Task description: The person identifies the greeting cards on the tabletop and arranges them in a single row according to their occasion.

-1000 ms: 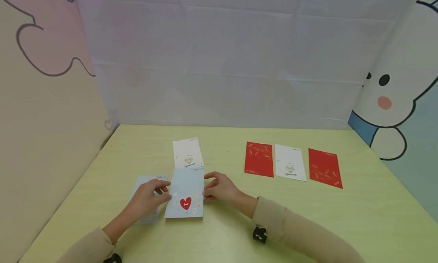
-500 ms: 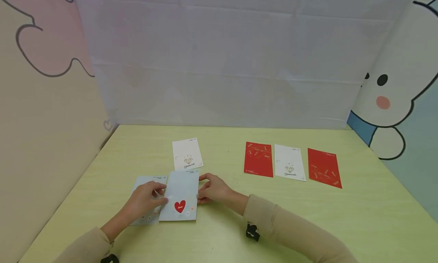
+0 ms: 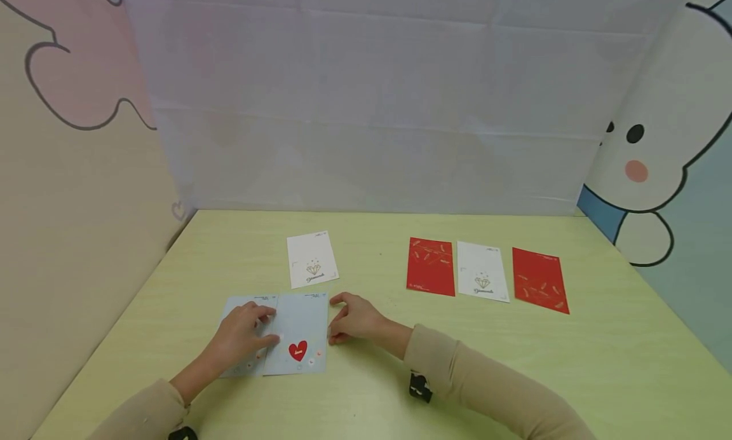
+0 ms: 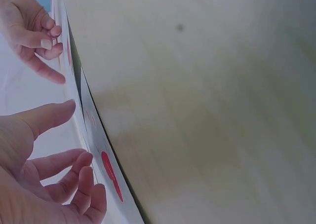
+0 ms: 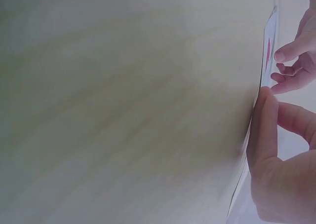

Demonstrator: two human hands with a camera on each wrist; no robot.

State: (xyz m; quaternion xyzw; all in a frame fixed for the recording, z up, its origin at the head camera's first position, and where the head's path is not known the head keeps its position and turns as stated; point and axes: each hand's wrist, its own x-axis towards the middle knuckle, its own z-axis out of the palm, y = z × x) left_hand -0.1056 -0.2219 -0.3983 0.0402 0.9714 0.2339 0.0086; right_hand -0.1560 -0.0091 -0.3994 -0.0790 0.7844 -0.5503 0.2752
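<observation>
Two pale blue cards lie side by side on the table. The right blue card, with a red heart near its bottom, is flat, its left edge meeting the left blue card. My left hand is over the left card and hides its middle; its thumb and fingertips reach the seam, loosely spread. Beside the right card's right edge is my right hand, fingers relaxed and fingertips right at that edge. In the left wrist view, my left hand appears with thumb and fingers apart, holding nothing.
A white card with a diamond print lies just behind the blue cards. To the right are a red card, another white diamond card and a second red card in a row. A white cloth hangs behind the table.
The heart card, held raised between both hands and overlapping the white card, has moved left and toward me. It now lies flat against the other blue card, and the fingers have loosened from it.
</observation>
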